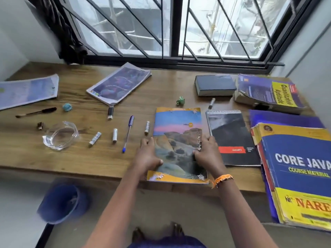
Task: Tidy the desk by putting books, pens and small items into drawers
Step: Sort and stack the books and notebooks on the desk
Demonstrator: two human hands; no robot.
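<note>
Both hands grasp the landscape-cover notebook (177, 144) at the desk's (80, 158) near edge: left hand (147, 156) on its left side, right hand (207, 153) on its right. Far right lie "CORE JAVA COURSE MATERIAL" (297, 169) and "Quantitative Aptitude" (268, 93).

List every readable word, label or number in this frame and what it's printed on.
"CORE JAVA", "COURSE MATERIAL": cover of the top blue and yellow book in the right-hand stack.
"NARE", cut off by the frame edge: the same cover's yellow bottom band.
"Quantitative Aptitude": yellow strip on the thick purple book.
"you", partly legible: landscape notebook held by left hand and right hand.
Too blurred: spiral notepad red label, batteries, left papers.
</note>
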